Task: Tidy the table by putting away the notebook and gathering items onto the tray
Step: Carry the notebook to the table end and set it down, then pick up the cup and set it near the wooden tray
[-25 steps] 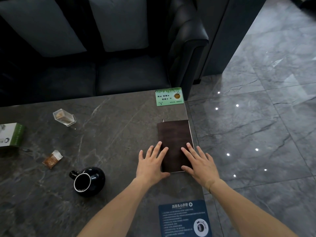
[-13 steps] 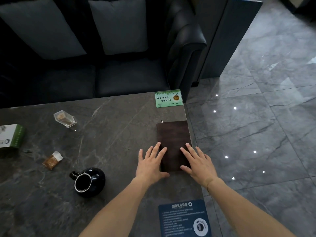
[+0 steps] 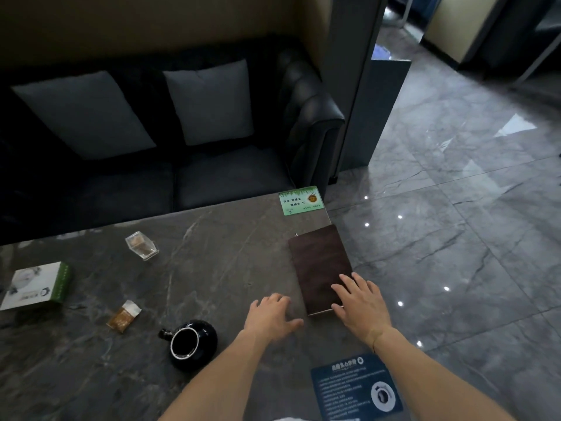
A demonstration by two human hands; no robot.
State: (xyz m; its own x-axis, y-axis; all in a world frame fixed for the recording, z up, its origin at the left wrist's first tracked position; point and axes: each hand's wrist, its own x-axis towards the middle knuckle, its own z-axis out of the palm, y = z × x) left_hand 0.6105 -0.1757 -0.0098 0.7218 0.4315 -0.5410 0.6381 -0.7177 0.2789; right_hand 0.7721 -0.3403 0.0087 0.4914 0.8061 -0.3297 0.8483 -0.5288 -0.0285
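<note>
At the far left of the dark stone desk lies a white and green box. Next to it, a bit nearer, is a small brown packet. Farther back sits a little clear plastic box. A round black cup stands near the front, its handle pointing left.

Then comes the left hand. It rests flat on the desk with its fingers spread out loose, just beside the notebook, and it holds nothing. The brown notebook lies closed along the right edge of the desk. The right hand lies on the near corner of the notebook, fingers straight and spread, pressing on the cover without grabbing it.

Behind the notebook is a green card. At the front is a blue sheet with writing.
</note>
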